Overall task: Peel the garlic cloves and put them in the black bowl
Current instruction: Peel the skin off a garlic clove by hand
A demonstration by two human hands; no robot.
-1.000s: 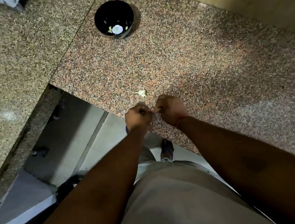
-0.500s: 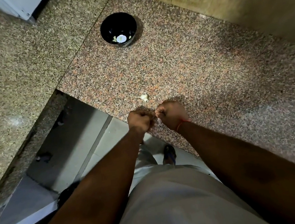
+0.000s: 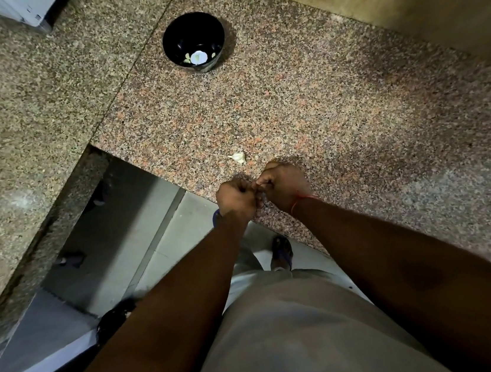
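Head view: garlic clove lies just beyond curled left hand and right hand; contents hidden.

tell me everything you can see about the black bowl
The black bowl is round, deep and glossy, likely ceramic or plastic. It stands upright on the speckled granite counter, near the seam between two slabs and well beyond both hands; nothing touches it but the counter. Inside, at the bottom, lie a bright white patch and a few small pale pieces, perhaps peeled garlic, too small to tell. A pale pattern marks its outer wall.
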